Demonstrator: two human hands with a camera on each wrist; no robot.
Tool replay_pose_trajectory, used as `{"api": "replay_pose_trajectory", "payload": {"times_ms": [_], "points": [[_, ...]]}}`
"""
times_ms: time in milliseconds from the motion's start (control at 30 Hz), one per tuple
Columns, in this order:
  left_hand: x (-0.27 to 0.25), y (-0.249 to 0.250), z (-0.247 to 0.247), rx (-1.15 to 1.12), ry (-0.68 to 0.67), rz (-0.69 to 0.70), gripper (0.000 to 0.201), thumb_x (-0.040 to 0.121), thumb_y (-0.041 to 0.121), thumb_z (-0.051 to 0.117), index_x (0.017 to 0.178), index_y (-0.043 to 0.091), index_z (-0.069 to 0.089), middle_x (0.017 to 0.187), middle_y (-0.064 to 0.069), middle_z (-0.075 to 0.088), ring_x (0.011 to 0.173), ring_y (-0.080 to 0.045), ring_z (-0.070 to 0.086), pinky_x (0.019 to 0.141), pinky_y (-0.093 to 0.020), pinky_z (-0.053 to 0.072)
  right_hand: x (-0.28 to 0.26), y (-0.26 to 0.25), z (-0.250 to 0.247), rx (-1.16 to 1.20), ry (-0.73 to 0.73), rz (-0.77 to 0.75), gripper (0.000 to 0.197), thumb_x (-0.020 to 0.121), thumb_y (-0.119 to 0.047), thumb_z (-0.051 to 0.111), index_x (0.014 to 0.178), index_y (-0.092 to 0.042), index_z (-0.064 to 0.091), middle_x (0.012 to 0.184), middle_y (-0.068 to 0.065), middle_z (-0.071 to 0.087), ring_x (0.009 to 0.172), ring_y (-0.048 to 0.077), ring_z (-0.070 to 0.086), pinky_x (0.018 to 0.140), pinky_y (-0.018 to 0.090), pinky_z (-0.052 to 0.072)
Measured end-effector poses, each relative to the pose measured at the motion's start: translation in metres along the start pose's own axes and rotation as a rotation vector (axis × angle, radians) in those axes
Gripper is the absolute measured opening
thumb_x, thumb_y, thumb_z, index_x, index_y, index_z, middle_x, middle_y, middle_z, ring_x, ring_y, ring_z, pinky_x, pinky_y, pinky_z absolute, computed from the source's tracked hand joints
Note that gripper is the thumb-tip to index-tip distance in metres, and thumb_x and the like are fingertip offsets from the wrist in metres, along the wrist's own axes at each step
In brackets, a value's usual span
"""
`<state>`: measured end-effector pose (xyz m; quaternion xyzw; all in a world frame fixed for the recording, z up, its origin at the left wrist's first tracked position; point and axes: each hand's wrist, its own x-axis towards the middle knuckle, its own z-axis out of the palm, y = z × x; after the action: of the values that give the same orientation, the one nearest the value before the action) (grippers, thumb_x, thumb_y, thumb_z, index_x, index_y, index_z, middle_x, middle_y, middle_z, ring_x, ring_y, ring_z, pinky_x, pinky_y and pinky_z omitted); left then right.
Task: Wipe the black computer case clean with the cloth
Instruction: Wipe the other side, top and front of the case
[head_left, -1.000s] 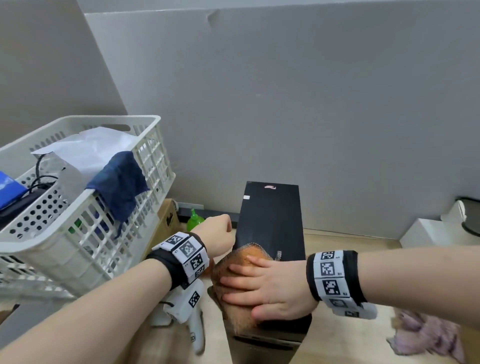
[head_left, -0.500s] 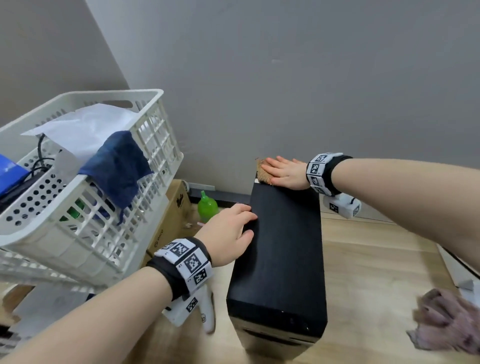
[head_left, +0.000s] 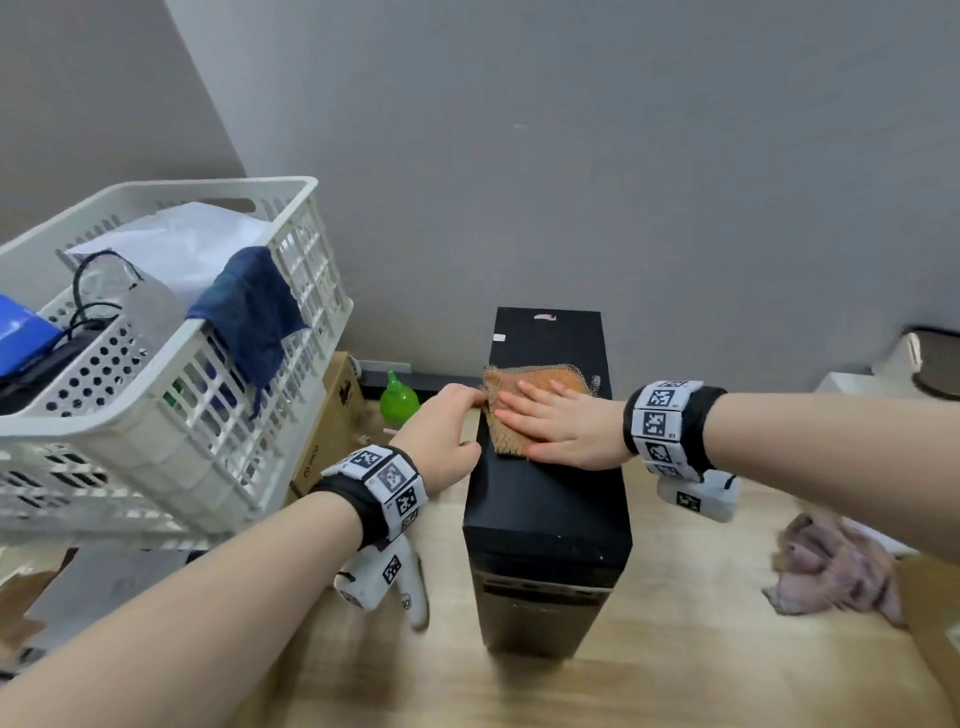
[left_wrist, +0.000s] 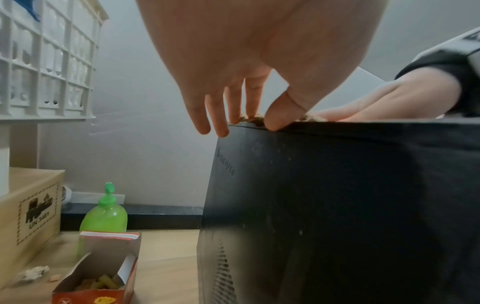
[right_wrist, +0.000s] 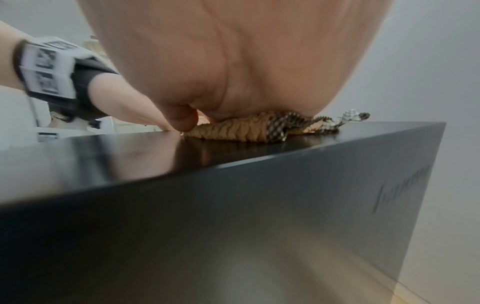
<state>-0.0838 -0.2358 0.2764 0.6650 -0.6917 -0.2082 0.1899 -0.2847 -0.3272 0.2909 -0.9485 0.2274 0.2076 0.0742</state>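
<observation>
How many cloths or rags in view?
3. Orange cloth under the right hand on the black computer case; blue cloth draped over the basket rim; pinkish rag on the floor, right. The basket may hide more.

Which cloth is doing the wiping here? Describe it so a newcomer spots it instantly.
Find the black computer case standing on the wooden floor by the grey wall. On its top lies the orange cloth, pressed flat under the right hand. Unlike the pinkish rag on the floor, it has mesh netting.

black computer case (left_wrist: 337, 205): embossed "lenovo" reads vertically on side panel | brown cardboard box (left_wrist: 28, 207): black stamped label "UN 3481" | other small print illegible
</observation>
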Motion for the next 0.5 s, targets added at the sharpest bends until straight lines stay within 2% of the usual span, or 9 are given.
{"api": "replay_pose_trajectory", "payload": {"times_ms": [133, 233, 300, 367, 433, 500], "points": [[-0.012, 0.004, 0.001, 0.045, -0.030, 0.067, 0.049, 0.067, 0.017, 0.052, 0.115, 0.011, 0.060, 0.141, -0.004, 0.046, 0.130, -0.024, 0.045, 0.111, -0.031, 0.033, -0.028, -0.031, 0.013, 0.013, -0.009, 0.010, 0.061, 0.106, -0.041, 0.023, 0.158, -0.026, -0.006, 0.164, -0.003, -0.018, 0.150, 0.019, -0.021, 0.122, 0.049, -0.008], [-0.026, 0.012, 0.003, 0.027, -0.008, 0.139, 0.039, 0.065, 0.020, 0.052, 0.103, 0.014, 0.060, 0.127, -0.002, 0.052, 0.118, -0.023, 0.050, 0.105, -0.037, 0.040, -0.047, -0.052, 0.024, 0.010, -0.009, 0.021, 0.063, 0.106, -0.044, 0.022, 0.157, -0.026, -0.008, 0.164, -0.002, -0.018, 0.149, 0.018, -0.023, 0.123, 0.050, -0.007], [-0.038, 0.015, 0.009, 0.046, -0.001, 0.214, 0.045, 0.065, 0.021, 0.052, 0.110, 0.016, 0.058, 0.131, -0.001, 0.050, 0.121, -0.021, 0.047, 0.106, -0.038, 0.040, -0.059, -0.064, 0.033, 0.010, 0.016, 0.007, 0.071, 0.103, -0.051, 0.029, 0.157, -0.026, -0.010, 0.164, -0.001, -0.018, 0.149, 0.018, -0.024, 0.122, 0.050, -0.009], [-0.048, 0.020, 0.017, 0.068, -0.024, 0.270, 0.057, 0.069, 0.017, 0.053, 0.126, 0.016, 0.056, 0.143, -0.003, 0.045, 0.133, -0.020, 0.040, 0.115, -0.032, 0.031, -0.069, -0.074, 0.043, -0.019, 0.058, -0.007, 0.086, 0.097, -0.056, 0.043, 0.156, -0.025, -0.012, 0.164, -0.001, -0.018, 0.149, 0.019, -0.024, 0.120, 0.047, -0.013], [-0.060, 0.029, 0.023, 0.049, -0.034, 0.287, 0.057, 0.075, 0.010, 0.055, 0.132, 0.014, 0.057, 0.146, -0.005, 0.045, 0.138, -0.019, 0.036, 0.115, -0.020, 0.020, -0.077, -0.082, 0.051, -0.051, 0.087, -0.006, 0.095, 0.093, -0.051, 0.054, 0.156, -0.026, -0.012, 0.164, -0.002, -0.017, 0.149, 0.019, -0.023, 0.118, 0.044, -0.012], [-0.069, 0.038, 0.025, 0.025, -0.031, 0.291, 0.055, 0.077, 0.007, 0.056, 0.132, 0.011, 0.058, 0.142, -0.007, 0.051, 0.137, -0.020, 0.039, 0.110, -0.012, 0.015, -0.085, -0.089, 0.061, -0.049, 0.152, 0.007, 0.094, 0.093, -0.041, 0.059, 0.157, -0.026, -0.009, 0.165, -0.002, -0.013, 0.150, 0.019, -0.019, 0.120, 0.043, -0.009]]}}
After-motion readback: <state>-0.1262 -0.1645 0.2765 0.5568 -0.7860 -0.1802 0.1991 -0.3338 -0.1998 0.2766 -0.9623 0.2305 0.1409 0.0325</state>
